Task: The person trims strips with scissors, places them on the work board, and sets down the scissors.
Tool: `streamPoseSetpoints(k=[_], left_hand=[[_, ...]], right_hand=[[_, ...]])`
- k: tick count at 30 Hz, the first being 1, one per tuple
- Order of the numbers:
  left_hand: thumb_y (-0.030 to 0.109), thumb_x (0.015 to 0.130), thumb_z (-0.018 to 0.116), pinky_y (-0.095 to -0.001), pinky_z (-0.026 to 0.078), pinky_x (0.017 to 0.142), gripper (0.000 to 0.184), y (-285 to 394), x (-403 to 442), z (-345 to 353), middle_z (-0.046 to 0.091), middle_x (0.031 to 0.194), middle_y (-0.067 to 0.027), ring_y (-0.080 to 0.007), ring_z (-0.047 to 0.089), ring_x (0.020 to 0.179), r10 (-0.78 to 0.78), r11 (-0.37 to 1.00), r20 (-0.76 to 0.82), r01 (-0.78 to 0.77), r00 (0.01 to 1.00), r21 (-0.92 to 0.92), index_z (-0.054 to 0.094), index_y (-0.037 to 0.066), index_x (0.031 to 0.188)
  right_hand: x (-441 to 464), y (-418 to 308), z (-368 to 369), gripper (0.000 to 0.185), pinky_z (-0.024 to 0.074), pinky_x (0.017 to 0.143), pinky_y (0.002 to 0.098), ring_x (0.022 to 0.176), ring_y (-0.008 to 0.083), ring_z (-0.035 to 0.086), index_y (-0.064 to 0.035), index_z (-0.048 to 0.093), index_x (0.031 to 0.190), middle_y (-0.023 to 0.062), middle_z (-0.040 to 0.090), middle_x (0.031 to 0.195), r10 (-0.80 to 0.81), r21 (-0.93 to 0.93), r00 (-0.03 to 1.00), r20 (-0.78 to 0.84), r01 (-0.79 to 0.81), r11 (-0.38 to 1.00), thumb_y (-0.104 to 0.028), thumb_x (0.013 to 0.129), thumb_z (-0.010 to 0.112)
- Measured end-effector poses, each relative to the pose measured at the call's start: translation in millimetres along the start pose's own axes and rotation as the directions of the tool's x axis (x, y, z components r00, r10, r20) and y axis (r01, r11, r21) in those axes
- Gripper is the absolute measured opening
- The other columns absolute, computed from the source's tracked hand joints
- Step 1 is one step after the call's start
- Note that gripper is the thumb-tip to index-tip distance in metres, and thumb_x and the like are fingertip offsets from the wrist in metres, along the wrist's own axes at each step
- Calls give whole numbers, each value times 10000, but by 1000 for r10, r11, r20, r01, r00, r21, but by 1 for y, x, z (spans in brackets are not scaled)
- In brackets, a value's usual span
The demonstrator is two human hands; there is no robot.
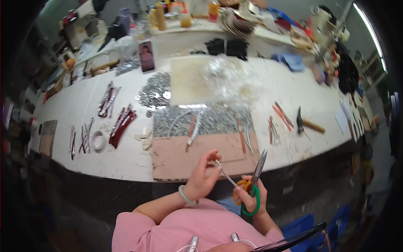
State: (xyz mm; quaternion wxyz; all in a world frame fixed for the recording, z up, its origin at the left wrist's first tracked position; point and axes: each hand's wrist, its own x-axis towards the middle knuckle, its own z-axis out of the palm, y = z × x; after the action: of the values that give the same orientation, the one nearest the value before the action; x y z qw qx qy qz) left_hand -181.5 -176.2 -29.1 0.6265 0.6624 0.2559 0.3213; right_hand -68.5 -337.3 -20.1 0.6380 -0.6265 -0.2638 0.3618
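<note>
My left hand (205,175), with a pale green bangle on its wrist, pinches one end of a thin silvery strip (227,176). The strip slants down to my right hand (253,198), where its other end meets the thumb and fingers. Scissors (259,168) with one green and one orange handle loop also sit in my right hand, blades pointing up and away. Both hands are just off the near edge of a pinkish board (172,157). On the patterned grey sheet (218,117) beyond lie curved silvery strips (196,128) and brown strips (241,135).
A hammer (310,124) and orange-handled tool (282,115) lie right. Dark red strips (122,127), a tape roll (99,141) and a pile of silvery pieces (155,90) are left. Clear plastic (228,80), a phone (146,56) and a black bundle (226,48) stand farther back.
</note>
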Motion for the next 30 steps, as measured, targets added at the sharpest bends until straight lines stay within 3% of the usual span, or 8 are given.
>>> streamPoseSetpoints(k=[1, 4, 5, 9, 13, 18, 22, 30], left_hand=[[7, 834, 599, -404, 476, 911, 465, 8, 5, -5, 603, 1046, -128, -253, 607, 961, 413, 804, -44, -341, 910, 487, 462, 18, 1279], [18, 824, 627, -453, 458, 926, 460, 30, 4, -17, 620, 1020, -141, -308, 620, 947, 532, 625, 310, -613, 788, 484, 495, 29, 1264], [51, 856, 620, -422, 489, 866, 375, 22, -2, -13, 641, 954, -132, -314, 639, 889, 484, 716, 369, -602, 793, 353, 545, 30, 1222], [135, 914, 556, -370, 512, 645, 344, 6, -15, -13, 632, 840, -167, -309, 627, 716, 179, 920, 438, -307, 881, 242, 539, 65, 1251], [190, 972, 491, -310, 496, 639, 295, 15, -18, -24, 615, 784, -99, -194, 615, 695, -65, 986, 482, -17, 874, 165, 561, 82, 1237], [203, 1008, 438, -220, 475, 652, 317, 19, -14, -41, 603, 838, -17, -73, 542, 710, -314, 833, 454, 472, 834, -290, 570, -24, 1188], [195, 995, 472, -221, 483, 634, 318, 22, -10, -38, 552, 785, -10, -74, 538, 688, -403, 594, 387, 558, 830, -579, 534, -23, 1218], [106, 977, 459, -224, 433, 619, 302, 13, -14, -31, 527, 820, -21, -83, 502, 723, -421, 488, 438, 605, 794, -629, 515, 6, 1257]], right_hand=[[1, 3, -2, 362, 464, 528, 217, 601, 71, 567, 0, 519, 1137, 33, 609, 748, 30, -90, 1000, 2, -30, 995, 23, 809, 671], [6, -3, 4, 336, 483, 571, 213, 639, 56, 578, 3, 544, 1111, 34, 631, 758, 28, -182, 997, 75, -14, 983, 2, 809, 690], [8, -4, 6, 341, 484, 574, 213, 641, 56, 578, 5, 544, 1113, 34, 632, 758, 13, -192, 996, 91, 4, 981, 1, 807, 694], [13, -13, 17, 362, 481, 588, 211, 655, 53, 574, 11, 544, 1114, 32, 630, 755, -125, -188, 984, 129, 148, 971, 1, 794, 713], [19, -16, 15, 376, 459, 595, 196, 658, 44, 550, 18, 540, 1106, 16, 610, 742, -188, -227, 979, 83, 202, 953, 15, 779, 726], [24, -13, 3, 463, 425, 549, 191, 612, 57, 514, 14, 520, 1147, 8, 562, 730, -196, -246, 980, -6, 189, 951, -77, 764, 764], [22, -11, 3, 588, 433, 583, 227, 650, 93, 510, 8, 513, 1143, 16, 532, 752, -239, -450, 971, 1, 214, 867, -222, 702, 826], [29, -24, 11, 793, 424, 693, 374, 766, 277, 538, -12, 486, 1187, 106, 529, 855, -457, -786, 851, 258, 460, 413, -471, 628, 812]])
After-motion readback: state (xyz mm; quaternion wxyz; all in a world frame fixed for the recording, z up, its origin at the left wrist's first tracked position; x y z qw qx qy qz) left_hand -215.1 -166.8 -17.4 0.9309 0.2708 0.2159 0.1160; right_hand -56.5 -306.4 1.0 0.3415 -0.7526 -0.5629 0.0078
